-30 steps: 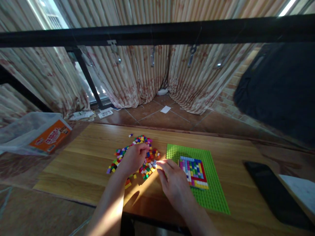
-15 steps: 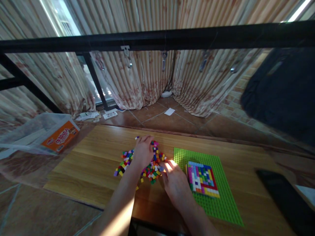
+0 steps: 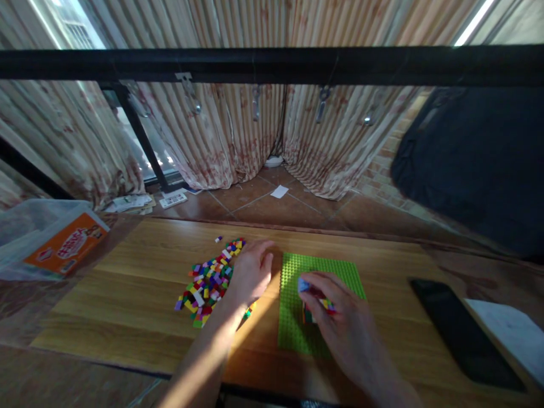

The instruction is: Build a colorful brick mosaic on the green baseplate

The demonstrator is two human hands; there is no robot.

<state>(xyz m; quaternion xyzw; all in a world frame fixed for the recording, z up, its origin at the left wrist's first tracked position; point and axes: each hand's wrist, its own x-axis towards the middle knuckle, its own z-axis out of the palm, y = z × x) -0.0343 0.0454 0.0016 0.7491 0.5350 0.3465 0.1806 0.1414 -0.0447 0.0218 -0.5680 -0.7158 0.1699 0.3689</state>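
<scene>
My right hand (image 3: 346,314) pinches a light blue toy brick (image 3: 303,285) between thumb and fingers, above the green baseplate (image 3: 291,334). Under that hand is a flat stack of multicoloured bricks (image 3: 328,306) on the baseplate, mostly covered by the fingers. My left hand (image 3: 251,271) rests between the brick pile and the baseplate, its thumb apart from the fingers and no brick visible in it. Loose small bricks (image 3: 210,280) in many colours lie heaped on the wooden table (image 3: 127,289), partly behind my left forearm.
A clear plastic box (image 3: 46,212) with an orange label stands at the far left. On the right lie a black phone-like slab (image 3: 463,334) and a white paper (image 3: 510,328). A black bar (image 3: 272,65) crosses ahead, before striped curtains (image 3: 238,136).
My right hand has gone from the pile's edge to over the baseplate, carrying the light blue brick. My left hand has come off the pile to its right side. The view has swung right.
</scene>
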